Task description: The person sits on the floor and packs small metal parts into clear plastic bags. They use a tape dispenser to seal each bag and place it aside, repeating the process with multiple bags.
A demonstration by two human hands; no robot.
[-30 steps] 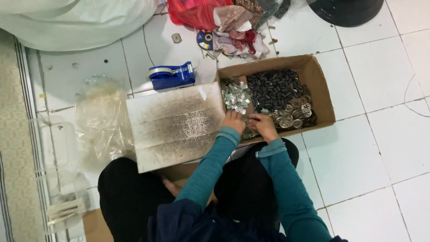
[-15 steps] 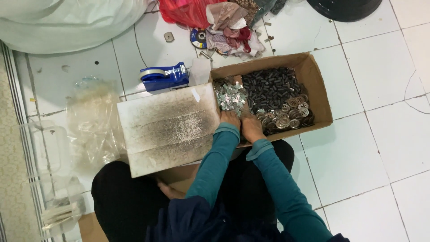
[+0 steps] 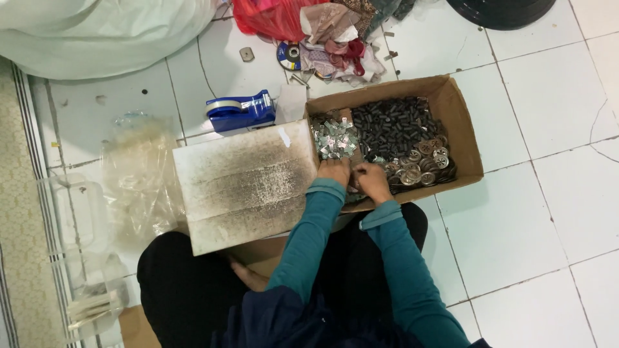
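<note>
Both your left hand (image 3: 334,171) and right hand (image 3: 373,180) pinch small metal parts (image 3: 335,138) inside the cardboard box (image 3: 465,138); judged light, stiff, slippery; grip by edges.

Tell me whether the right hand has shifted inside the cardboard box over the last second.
Yes. The right hand has moved left, away from the round metal pieces, and now sits close beside the left hand at the cardboard box's near edge.

Both arms wear long teal sleeves, each ending in a folded, slightly lighter cuff right behind the left hand (image 3: 334,173) and the right hand (image 3: 373,182). The hands themselves are bare, with no gloves. Behind the sleeves, nearer the body, shows a dark navy garment over the chest. The legs are covered in black trousers.
</note>
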